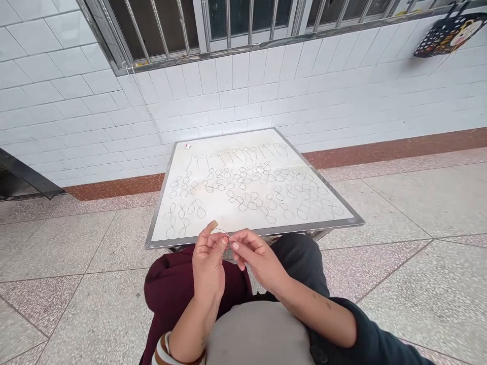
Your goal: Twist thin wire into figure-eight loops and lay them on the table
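Note:
Close together in front of my lap, my left hand and my right hand pinch a thin wire between thumbs and fingertips. The wire runs from the left index finger, which has a tan wrapping at its tip, across to the right thumb. Most of its length is too fine to follow. Just beyond the hands stands a low white table with a grey metal rim. Many thin wire loops lie on it in rows, several twisted into figure-eight shapes, others with a loop and straight tails.
A small white-and-red object sits at the table's far left corner. Behind it rises a white tiled wall with a barred window. A dotted bag hangs upper right. Speckled floor surrounds the table.

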The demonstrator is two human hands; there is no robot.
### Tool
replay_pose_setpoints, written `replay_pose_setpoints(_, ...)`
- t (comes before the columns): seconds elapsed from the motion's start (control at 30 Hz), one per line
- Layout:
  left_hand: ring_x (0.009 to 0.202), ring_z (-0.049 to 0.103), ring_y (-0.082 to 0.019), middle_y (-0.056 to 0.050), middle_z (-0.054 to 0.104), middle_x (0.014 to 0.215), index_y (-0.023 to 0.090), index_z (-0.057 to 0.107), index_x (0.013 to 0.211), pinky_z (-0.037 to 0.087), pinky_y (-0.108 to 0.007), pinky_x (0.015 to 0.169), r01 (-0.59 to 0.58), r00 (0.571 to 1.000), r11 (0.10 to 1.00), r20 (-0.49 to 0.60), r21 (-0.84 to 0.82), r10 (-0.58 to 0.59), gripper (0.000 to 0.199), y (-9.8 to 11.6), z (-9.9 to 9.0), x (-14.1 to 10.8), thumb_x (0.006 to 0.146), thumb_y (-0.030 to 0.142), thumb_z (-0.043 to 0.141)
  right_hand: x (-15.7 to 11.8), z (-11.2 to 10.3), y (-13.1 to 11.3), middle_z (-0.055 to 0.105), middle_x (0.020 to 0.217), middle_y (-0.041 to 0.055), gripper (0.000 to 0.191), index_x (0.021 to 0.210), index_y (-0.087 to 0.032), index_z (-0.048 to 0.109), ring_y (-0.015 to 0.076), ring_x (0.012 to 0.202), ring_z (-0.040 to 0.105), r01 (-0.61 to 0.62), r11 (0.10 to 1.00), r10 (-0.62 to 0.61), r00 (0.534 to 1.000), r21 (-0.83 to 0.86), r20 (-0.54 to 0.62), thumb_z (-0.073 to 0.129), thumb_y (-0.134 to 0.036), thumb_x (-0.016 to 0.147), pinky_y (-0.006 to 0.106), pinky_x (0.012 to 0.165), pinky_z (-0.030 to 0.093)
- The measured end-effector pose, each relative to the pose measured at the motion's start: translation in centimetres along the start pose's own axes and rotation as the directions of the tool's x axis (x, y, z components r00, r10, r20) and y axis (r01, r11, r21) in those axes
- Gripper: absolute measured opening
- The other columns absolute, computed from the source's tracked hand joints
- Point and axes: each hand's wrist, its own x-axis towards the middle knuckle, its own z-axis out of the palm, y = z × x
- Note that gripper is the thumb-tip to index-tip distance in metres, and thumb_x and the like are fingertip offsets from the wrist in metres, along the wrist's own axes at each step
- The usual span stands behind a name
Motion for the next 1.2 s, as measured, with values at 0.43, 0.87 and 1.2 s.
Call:
replay_pose_setpoints(0.43,0.07,0.058,-0.008,0.002,0.061,0.075,0.021,0.062,0.115,0.047,-0.022,0.074,0.059,0.998,0.994,0.015,-0.091,-0.058,0.046,1.1,-0.3,-0.1,0.072,0.017,0.075,-0.6,-0.2,-0.4,0.054,0.089,0.0011,0.021,0.085,-0.022,0.059,0.0112,0.071,0.051,-0.067,0.979,0.04,0.99,0.193,0.138,0.063,-0.043,0.084,0.023,0.059,0.043)
replay_pose_setpoints(0.87,0.085,0.058,-0.013,0.002,0.056,0.069,0.022,0.058,0.125,0.045,-0.029,0.088,0.121,0.966,0.988,0.238,-0.094,-0.096,0.056,1.8,-0.6,0.0,0.071,0.017,0.075,-1.1,0.8,-1.3,0.05,0.067,-0.0061,0.024,0.088,-0.02,0.058,0.0053,0.05,0.042,-0.269,0.951,0.233,0.948,0.154,0.216,0.073,-0.035,0.076,0.018,0.047,0.037)
replay_pose_setpoints(1.2,0.112,0.059,-0.019,-0.007,0.068,0.111,0.025,0.055,0.126,0.037,-0.038,0.105,0.108,0.99,0.992,0.088,0.062,-0.113,0.052,1.6,-0.5,-1.0,0.077,0.023,0.072,0.1,0.5,-0.1,0.046,0.06,-0.0044,0.019,0.075,-0.022,0.054,0.0099,0.054,0.043,0.183,0.861,-0.289,0.944,-0.474,-0.162,0.056,-0.035,0.088,0.023,0.052,0.037)
